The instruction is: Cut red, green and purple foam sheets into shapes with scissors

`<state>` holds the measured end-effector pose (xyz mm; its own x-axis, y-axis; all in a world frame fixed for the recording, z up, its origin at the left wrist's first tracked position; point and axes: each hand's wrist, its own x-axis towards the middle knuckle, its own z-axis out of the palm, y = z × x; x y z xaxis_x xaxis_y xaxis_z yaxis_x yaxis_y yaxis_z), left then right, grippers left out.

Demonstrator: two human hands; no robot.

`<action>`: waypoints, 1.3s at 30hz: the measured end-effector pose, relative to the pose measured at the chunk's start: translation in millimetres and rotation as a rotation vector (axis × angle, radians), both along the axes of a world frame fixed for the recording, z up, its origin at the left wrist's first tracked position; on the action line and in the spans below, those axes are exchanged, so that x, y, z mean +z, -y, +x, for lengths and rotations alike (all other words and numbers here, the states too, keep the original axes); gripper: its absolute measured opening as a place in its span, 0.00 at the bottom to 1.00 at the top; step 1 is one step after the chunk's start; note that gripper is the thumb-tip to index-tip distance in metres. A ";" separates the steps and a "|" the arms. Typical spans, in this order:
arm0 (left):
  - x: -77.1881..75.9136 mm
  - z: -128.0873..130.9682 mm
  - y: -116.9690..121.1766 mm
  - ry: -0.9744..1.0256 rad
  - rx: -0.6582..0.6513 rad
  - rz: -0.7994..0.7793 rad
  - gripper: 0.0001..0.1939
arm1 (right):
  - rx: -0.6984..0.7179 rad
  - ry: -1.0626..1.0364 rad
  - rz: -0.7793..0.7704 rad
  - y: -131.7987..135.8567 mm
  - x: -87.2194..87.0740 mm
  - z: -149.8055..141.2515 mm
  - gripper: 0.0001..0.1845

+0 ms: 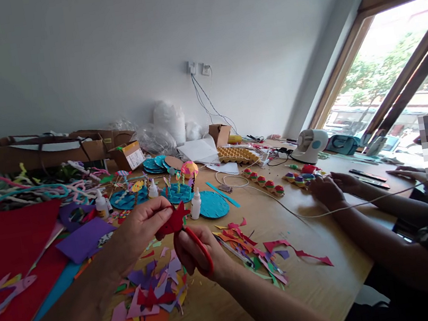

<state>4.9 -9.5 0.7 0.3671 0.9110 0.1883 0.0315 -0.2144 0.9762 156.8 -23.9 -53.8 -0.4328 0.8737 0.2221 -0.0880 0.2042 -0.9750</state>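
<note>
My left hand [143, 223] pinches a small red foam piece [175, 221] above the wooden table [297, 287]. My right hand [195, 252] is closed through the handles of red scissors [202, 250], whose blades meet the red piece from below. Beneath both hands lies a heap of coloured foam scraps [157, 295], with more scraps [252, 254] to the right.
Red and purple foam sheets [6, 250] cover the left. Glue bottles [195, 204], blue foam discs [213, 204] and pipe cleaners [25, 191] stand behind. Another person's hands [329, 189] rest at the right beside decorated pieces [265, 182]. Cardboard boxes [51, 150] line the wall.
</note>
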 end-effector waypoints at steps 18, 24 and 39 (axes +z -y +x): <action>13.2 -16.1 -0.8 -0.123 -0.062 -0.074 0.09 | 0.036 0.077 -0.021 2.8 7.8 -0.3 0.27; 18.8 -24.9 -1.9 -0.171 -0.119 -0.062 0.09 | 0.089 0.084 -0.006 1.3 4.3 1.7 0.26; 25.3 -35.4 -2.8 -0.477 -0.116 0.072 0.03 | -0.124 -0.121 0.023 -12.6 10.0 7.6 0.17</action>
